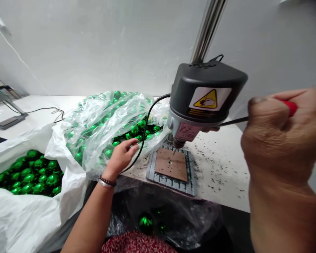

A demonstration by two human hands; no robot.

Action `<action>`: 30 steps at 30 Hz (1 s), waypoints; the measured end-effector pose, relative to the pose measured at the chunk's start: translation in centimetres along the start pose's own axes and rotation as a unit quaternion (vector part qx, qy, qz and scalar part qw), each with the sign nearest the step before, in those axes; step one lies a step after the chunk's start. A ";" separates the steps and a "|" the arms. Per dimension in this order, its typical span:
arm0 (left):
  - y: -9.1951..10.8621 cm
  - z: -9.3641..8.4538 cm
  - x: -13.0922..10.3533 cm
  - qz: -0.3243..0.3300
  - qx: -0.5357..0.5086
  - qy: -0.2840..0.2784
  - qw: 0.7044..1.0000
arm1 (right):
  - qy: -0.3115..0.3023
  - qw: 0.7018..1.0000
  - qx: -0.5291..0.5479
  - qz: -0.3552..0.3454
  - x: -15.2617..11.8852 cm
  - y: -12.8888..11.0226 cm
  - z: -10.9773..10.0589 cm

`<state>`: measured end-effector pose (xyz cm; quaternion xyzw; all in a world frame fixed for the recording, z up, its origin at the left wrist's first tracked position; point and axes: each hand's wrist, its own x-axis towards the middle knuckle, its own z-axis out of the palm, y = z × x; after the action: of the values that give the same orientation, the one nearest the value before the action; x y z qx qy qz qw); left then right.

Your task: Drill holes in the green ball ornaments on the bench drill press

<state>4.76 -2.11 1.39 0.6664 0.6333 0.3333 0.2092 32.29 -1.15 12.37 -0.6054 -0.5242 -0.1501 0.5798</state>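
My right hand (pixel 284 130) is wrapped round the lever of a small bench drill press (pixel 208 88), and a bit of its red grip (pixel 291 108) shows past the fingers. Beneath the drill's chuck and thin bit, a square brown board (pixel 171 163) with a small hole lies on the slotted metal base (pixel 151 172). My left hand (pixel 123 154) reaches toward the mouth of a clear plastic bag (pixel 100 126) full of shiny green balls (pixel 134 130). Its thumb and fingers are apart, with nothing seen between them.
A white sack (pixel 71 179) of green balls stands at left. Dark shavings (pixel 216 165) litter the white table right of the base. A black cable (pixel 144 133) loops beside my left hand. Several green balls (pixel 145 222) lie in a plastic bag near my lap. Another device (pixel 13 112) stands far left.
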 end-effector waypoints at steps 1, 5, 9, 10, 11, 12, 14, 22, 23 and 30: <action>-0.3 -0.3 1.1 -0.017 0.056 0.034 0.998 | -0.001 1.000 -0.001 0.000 -0.1 0.0 -0.1; -2.0 -0.2 5.0 -0.118 0.270 -0.051 0.954 | -0.003 1.000 -0.005 0.005 -0.2 -0.2 -0.3; -3.0 1.0 6.7 -0.147 0.302 -0.132 0.933 | 0.003 1.000 -0.003 -0.001 -0.2 -0.1 -0.2; -3.1 1.2 6.8 -0.145 0.300 -0.133 0.934 | 0.004 1.000 -0.001 -0.002 -0.2 -0.1 -0.1; -3.0 1.3 6.8 -0.143 0.299 -0.133 0.934 | 0.005 1.000 0.002 -0.003 -0.2 0.0 -0.1; -2.9 1.2 6.7 -0.141 0.302 -0.132 0.934 | 0.006 1.000 0.006 -0.003 -0.2 0.0 -0.1; -2.6 0.6 6.1 -0.136 0.285 -0.107 0.943 | 0.005 1.000 0.009 -0.001 -0.2 -0.1 -0.2; 0.1 -1.2 1.0 -0.102 -0.406 -0.034 0.907 | 0.003 1.000 0.021 0.014 -0.4 -0.7 -0.3; 0.6 -0.8 0.4 -0.115 -0.457 -0.061 0.880 | 0.005 0.999 0.029 0.012 -0.4 -0.7 -0.3; 3.3 3.6 -1.8 -0.185 -0.587 -0.193 0.764 | 0.000 0.997 0.073 -0.017 -0.6 -0.4 -0.2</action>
<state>9.69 -3.74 0.83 0.3338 0.3714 0.4592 0.7346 31.83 -1.70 12.11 -0.5526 -0.5440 -0.1208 0.6198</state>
